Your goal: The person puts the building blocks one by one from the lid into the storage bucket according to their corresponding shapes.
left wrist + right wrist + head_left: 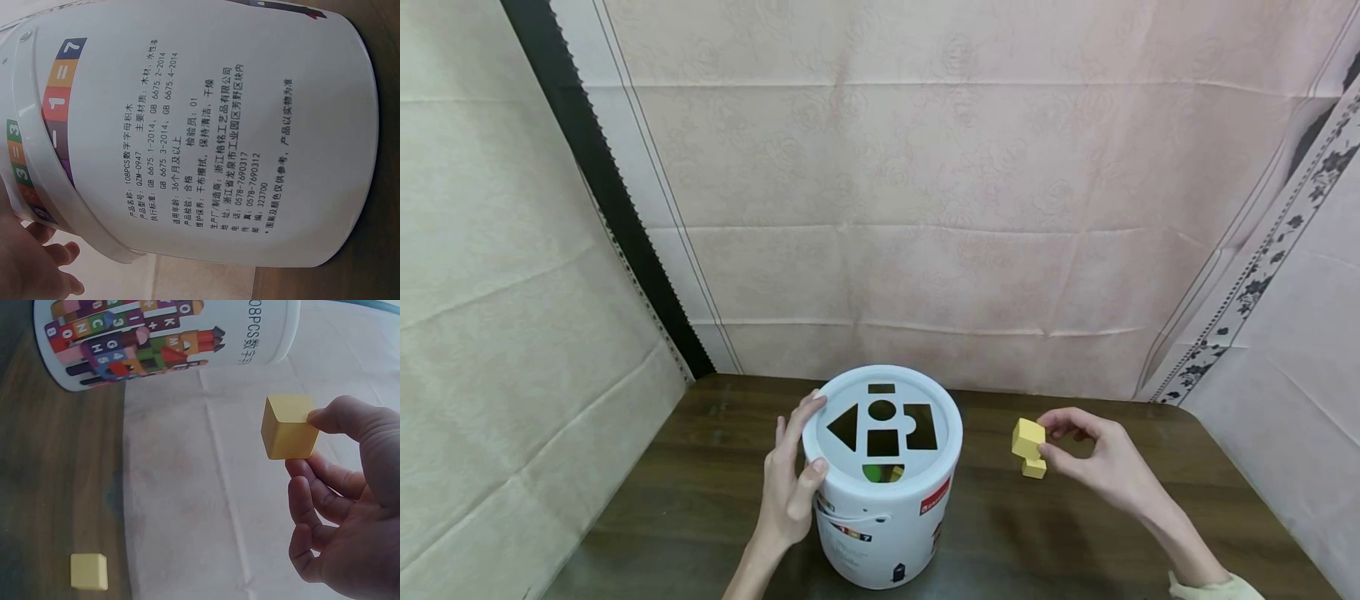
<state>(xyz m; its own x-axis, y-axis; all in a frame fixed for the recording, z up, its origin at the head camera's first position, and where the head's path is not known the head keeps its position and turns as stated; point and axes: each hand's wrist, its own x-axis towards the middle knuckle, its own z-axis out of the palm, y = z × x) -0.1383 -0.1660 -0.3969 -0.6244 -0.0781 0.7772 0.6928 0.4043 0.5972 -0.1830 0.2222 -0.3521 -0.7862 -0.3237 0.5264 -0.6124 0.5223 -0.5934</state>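
A white bucket [880,533] with a lid [850,392] of shaped holes stands upright on the dark wooden table. My left hand [790,483] grips its left side, fingertips on the lid's rim and thumb lower along that rim; in the left wrist view part of this hand [40,262] shows beside the bucket's printed wall [250,125]. To the right of the bucket, my right hand [1097,458] pinches a yellow cube [290,428] between thumb and fingers, raised above the table. A second yellow cube [89,571] lies on the table, partly overlapped by the held one in the head view.
The wooden table [685,492] ends at a pale cloth backdrop [925,250] behind the bucket. Cloth sides [497,350] close in the left and right. Through the lid's lowest hole, green and yellow pieces [874,472] show inside the bucket.
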